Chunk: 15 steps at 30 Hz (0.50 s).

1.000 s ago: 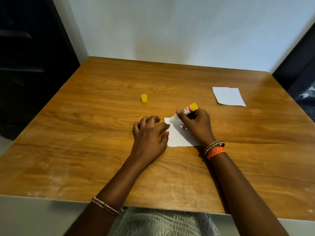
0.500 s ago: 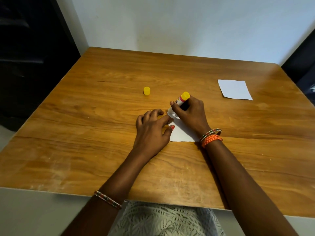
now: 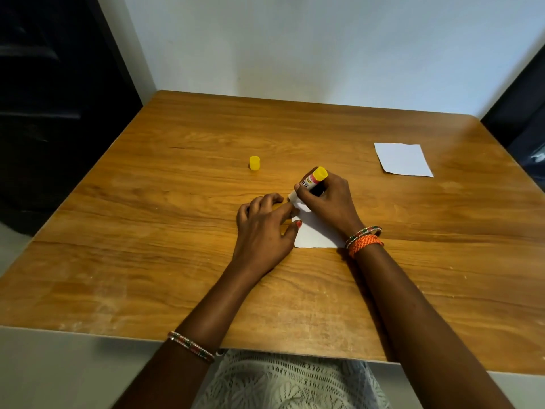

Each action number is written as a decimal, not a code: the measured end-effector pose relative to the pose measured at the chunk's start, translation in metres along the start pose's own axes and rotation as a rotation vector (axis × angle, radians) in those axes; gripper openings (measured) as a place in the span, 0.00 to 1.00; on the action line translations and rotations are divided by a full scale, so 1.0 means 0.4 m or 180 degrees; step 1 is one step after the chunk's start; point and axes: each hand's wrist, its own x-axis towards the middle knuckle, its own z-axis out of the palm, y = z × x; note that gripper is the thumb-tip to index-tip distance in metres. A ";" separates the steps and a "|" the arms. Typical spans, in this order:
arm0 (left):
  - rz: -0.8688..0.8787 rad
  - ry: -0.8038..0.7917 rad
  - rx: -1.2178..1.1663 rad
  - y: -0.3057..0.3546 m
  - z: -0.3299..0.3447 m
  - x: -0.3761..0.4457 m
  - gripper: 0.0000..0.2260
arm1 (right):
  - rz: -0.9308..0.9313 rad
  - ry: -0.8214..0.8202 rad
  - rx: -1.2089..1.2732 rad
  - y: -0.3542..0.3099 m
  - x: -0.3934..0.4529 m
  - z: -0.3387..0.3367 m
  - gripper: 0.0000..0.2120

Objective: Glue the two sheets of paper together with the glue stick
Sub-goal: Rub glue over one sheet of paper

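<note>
A small white sheet of paper (image 3: 313,235) lies at the middle of the wooden table (image 3: 177,231). My left hand (image 3: 263,228) rests flat on its left edge, fingers spread and pressing down. My right hand (image 3: 327,202) is shut on the uncapped glue stick (image 3: 313,179), which has a yellow end and is tilted, its glue tip touching the sheet's far left corner. A second white sheet (image 3: 402,159) lies apart at the far right. The yellow cap (image 3: 254,163) stands alone to the far left of my hands.
A white wall runs behind the table's far edge. Dark openings flank the table on the left and right. The near table edge is just above my lap.
My right hand has slid the glue stick along the sheet's far edge toward its left corner. My left hand has stayed pressed on the sheet. The camera has tilted.
</note>
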 end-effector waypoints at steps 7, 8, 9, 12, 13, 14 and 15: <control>-0.0064 -0.0067 -0.0063 0.002 -0.006 -0.001 0.10 | 0.0059 0.0117 -0.0003 0.003 -0.003 -0.010 0.07; -0.0074 -0.0077 -0.0072 0.002 -0.006 0.000 0.10 | 0.0056 0.0131 -0.0004 0.003 -0.003 -0.009 0.07; -0.0080 -0.0089 -0.0077 0.002 -0.006 0.000 0.10 | 0.0050 0.0133 0.0005 0.002 -0.003 -0.008 0.07; -0.0072 -0.0095 -0.0096 0.000 -0.007 0.000 0.10 | 0.0028 0.0070 0.0084 -0.002 -0.004 -0.005 0.08; -0.0064 -0.0099 -0.0098 0.000 -0.007 0.000 0.10 | 0.0013 0.0031 0.0085 -0.002 -0.006 -0.003 0.09; -0.0057 -0.0108 -0.0091 -0.001 -0.006 -0.001 0.10 | -0.0003 -0.0003 0.0079 -0.002 -0.006 -0.003 0.09; -0.0052 -0.0114 -0.0083 -0.001 -0.006 -0.001 0.11 | -0.0017 -0.0026 0.0080 -0.002 -0.006 -0.003 0.09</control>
